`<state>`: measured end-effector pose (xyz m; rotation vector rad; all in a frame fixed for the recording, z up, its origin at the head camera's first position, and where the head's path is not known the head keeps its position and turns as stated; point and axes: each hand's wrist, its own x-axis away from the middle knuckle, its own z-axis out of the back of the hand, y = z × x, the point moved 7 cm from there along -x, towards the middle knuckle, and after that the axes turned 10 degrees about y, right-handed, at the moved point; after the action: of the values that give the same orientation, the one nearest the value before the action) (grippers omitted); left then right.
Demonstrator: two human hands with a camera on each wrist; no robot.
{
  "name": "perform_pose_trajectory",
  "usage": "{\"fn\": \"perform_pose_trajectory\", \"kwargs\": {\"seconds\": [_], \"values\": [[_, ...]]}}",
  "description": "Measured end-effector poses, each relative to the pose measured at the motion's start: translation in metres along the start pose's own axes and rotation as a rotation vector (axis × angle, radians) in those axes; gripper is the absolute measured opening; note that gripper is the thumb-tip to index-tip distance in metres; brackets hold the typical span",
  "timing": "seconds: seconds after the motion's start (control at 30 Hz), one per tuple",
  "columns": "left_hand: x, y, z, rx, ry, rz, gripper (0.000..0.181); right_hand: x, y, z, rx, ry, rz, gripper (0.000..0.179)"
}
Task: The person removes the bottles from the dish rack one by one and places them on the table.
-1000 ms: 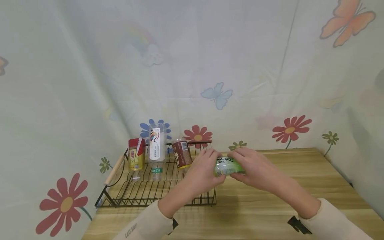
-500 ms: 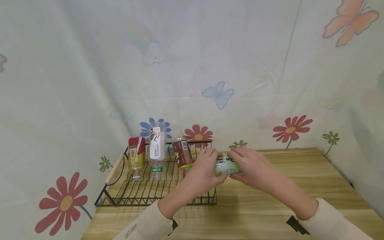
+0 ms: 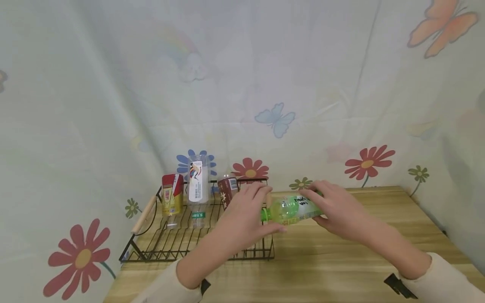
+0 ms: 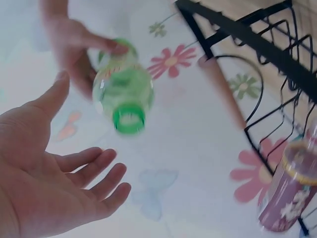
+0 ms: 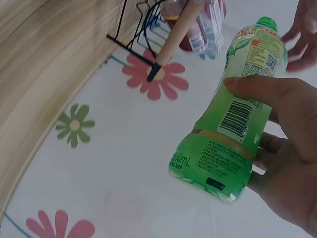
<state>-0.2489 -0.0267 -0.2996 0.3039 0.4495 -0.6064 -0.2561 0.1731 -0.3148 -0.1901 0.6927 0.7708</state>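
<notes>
My right hand point(image 3: 337, 206) grips a green plastic drink bottle point(image 5: 223, 129) around its labelled body, thumb on one side and fingers on the other. In the head view the bottle lies nearly level above the table, its green cap end pointing left. Beside that end is my left hand point(image 3: 244, 210). The left wrist view shows this left hand point(image 4: 54, 168) with palm and fingers spread, apart from the bottle point(image 4: 126, 89).
A black wire rack point(image 3: 151, 253) with a wooden handle point(image 3: 145, 214) stands on the wooden table point(image 3: 341, 261). It holds a red-and-yellow container point(image 3: 172, 195), a clear bottle with a white label point(image 3: 195, 185) and a brown-labelled bottle point(image 3: 228, 189). Behind hangs a flowered curtain point(image 3: 314, 147).
Earlier both hands held the bottle close together. Now my left hand has let go and shifted slightly left, while my right hand has moved right with the bottle, exposing its cap end.
</notes>
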Motion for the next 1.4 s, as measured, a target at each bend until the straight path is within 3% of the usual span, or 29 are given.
{"fn": "perform_pose_trajectory", "kwargs": {"seconds": [0.17, 0.37, 0.5, 0.63, 0.9, 1.13, 1.4], "values": [[0.025, -0.019, 0.027, 0.099, 0.111, 0.078, 0.097, 0.013, 0.022, 0.020, -0.036, 0.028, -0.039, 0.077], [0.044, -0.051, 0.035, 0.206, 0.257, 0.082, 0.089, 0.044, 0.067, 0.050, -0.079, 0.117, -0.162, 0.080], [0.051, -0.075, 0.032, 0.273, 0.306, 0.132, 0.092, 0.070, 0.101, 0.067, -0.078, 0.191, -0.303, 0.081], [0.052, -0.098, 0.024, 0.404, 0.388, 0.202, 0.086, 0.100, 0.128, 0.081, -0.109, 0.254, -0.446, 0.077], [0.037, -0.140, 0.004, 0.624, 0.554, 0.418, 0.075, 0.144, 0.168, 0.078, -0.194, 0.232, -0.742, 0.070], [0.025, -0.158, -0.020, 0.691, 0.599, 0.555, 0.084, 0.165, 0.191, 0.069, -0.286, 0.322, -0.828, 0.067], [0.021, -0.174, -0.056, 0.622, 0.495, 0.692, 0.087, 0.185, 0.211, 0.055, -0.356, 0.389, -0.899, 0.075]]}}
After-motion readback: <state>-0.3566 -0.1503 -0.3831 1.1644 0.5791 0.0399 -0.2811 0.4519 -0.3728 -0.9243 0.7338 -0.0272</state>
